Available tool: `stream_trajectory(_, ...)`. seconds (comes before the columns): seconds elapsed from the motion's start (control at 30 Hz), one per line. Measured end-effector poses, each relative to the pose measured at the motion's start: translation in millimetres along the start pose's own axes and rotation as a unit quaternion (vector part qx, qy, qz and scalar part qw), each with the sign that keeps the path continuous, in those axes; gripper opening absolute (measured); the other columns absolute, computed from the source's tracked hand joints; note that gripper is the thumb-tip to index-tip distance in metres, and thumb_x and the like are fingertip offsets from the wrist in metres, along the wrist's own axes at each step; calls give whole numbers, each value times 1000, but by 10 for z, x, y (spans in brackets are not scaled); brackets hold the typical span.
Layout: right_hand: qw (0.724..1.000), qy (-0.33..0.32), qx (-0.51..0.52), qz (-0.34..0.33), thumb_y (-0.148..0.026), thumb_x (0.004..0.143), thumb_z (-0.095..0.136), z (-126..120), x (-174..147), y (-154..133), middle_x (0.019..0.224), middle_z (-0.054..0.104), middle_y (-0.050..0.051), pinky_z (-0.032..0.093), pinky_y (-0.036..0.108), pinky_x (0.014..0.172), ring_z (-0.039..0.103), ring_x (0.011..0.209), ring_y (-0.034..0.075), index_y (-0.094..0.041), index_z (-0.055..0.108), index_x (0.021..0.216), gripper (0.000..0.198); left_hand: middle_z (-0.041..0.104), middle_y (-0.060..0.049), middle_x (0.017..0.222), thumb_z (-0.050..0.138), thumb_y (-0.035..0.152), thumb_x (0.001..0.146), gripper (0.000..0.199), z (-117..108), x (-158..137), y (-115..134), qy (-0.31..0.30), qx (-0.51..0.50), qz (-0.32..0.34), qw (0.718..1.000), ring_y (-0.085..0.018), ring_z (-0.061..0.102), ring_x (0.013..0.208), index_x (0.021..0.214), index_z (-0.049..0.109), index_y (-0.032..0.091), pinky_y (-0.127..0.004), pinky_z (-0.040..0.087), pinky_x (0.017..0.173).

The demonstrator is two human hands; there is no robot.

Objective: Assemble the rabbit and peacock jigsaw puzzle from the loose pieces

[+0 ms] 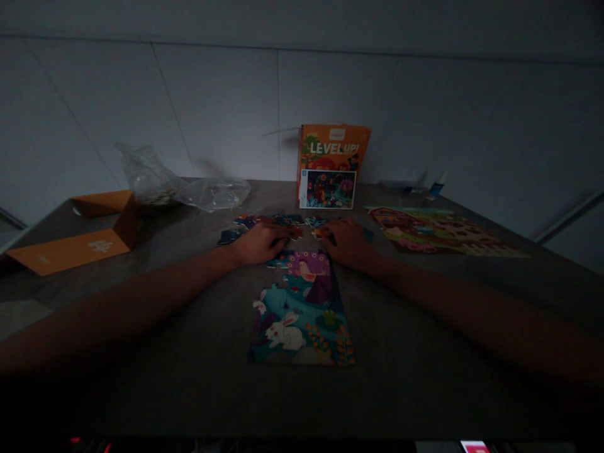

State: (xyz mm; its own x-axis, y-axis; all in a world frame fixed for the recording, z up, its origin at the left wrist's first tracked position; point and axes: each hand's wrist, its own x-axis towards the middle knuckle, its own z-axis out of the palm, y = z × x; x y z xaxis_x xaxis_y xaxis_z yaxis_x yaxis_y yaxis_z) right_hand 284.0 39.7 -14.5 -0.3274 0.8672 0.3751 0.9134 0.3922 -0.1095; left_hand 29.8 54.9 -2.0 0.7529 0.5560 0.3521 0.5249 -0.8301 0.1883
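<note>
On the grey table (189,384) lies our part-built puzzle (306,308). Beyond it, our left hand (264,240) and right hand (350,243) half-curl over loose pieces (230,236); whether gripping, we cannot tell. Farther beyond, a picture card (328,189) faces us, perhaps for reference.

One head-worn camera looks forward and down from close above the near edge of the dark grey worktop (189,390), facing the pale panelled wall (226,107) beyond.
</note>
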Motion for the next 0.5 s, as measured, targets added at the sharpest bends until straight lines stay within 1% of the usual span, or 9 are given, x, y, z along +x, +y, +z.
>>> stream_trajectory(0.07,1000,7,4,-8,-26,93,55,11,2,15,120,72,13,43,46,100,57,115,32,-15,71,114,29,70,-5,135,41,19,96,42,-2,4,1,9,1,12,1000,-19,65,127,122,74,24,-37,48,113)
stream_trajectory(0.17,1000,16,20,-14,-27,92,56,18,4,28,118,72,13,44,45,99,58,112,31,-16,70,114,28,71,-4,133,43,18,95,41,-10,11,16,2,7,-3,1000,-20,66,125,121,74,26,-38,49,113)
stream_trajectory(0.23,999,21,34,-16,-27,92,58,21,5,31,117,72,12,44,44,98,58,113,31,-17,70,115,28,71,-3,133,43,17,95,43,-18,10,28,-7,10,-15,1000,-20,66,125,124,73,27,-38,49,113)
stream_trajectory(0.33,998,24,56,-14,-25,91,59,33,9,32,120,72,11,45,45,99,60,114,31,-19,68,118,30,71,-2,132,43,16,95,46,-22,-2,30,-6,26,-13,1000,-21,66,124,132,69,29,-39,48,113)
stream_trajectory(0.43,995,24,95,3,-24,91,60,36,19,29,122,72,11,47,43,98,64,113,29,-19,65,124,33,72,-4,130,43,17,95,48,-8,-18,10,6,39,-8,999,-22,67,119,138,63,27,-39,48,111)
stream_trajectory(0.5,992,27,124,18,-23,94,56,19,29,26,120,74,11,48,40,96,67,110,27,-18,66,122,29,70,-6,134,42,18,96,48,4,-25,-5,12,34,-4,999,-22,66,121,140,61,23,-39,47,111)
